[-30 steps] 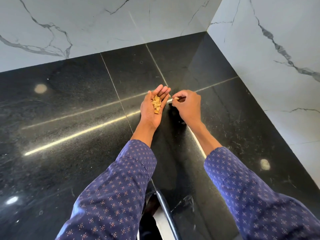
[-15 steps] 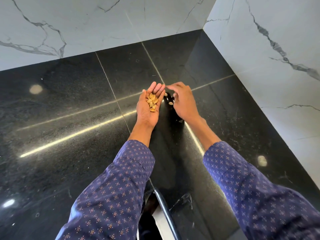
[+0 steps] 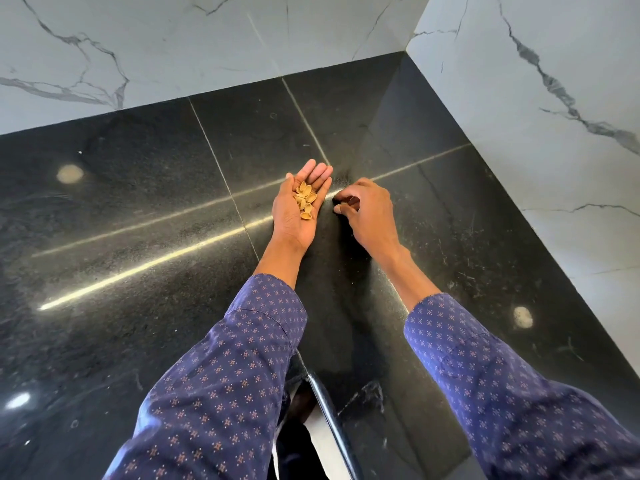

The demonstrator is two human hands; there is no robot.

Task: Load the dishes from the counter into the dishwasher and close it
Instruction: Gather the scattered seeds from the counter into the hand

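Observation:
No dishes or dishwasher are in view. My left hand (image 3: 298, 210) lies palm up on the black counter (image 3: 138, 209) with its fingers straight, and several tan nut shells (image 3: 305, 201) sit in the palm. Just to its right, my right hand (image 3: 367, 213) is palm down with fingers and thumb curled into a pinch at the counter surface. The fingers hide most of what they pinch.
White marble walls rise behind the counter (image 3: 173, 50) and on the right (image 3: 554, 133), meeting in a corner. The counter's rounded black front edge (image 3: 332, 424) shows between my patterned blue sleeves.
My right hand has dropped from over the left palm to the counter, and its fingers have curled over the spot where a loose shell lay. The left palm has stayed in place.

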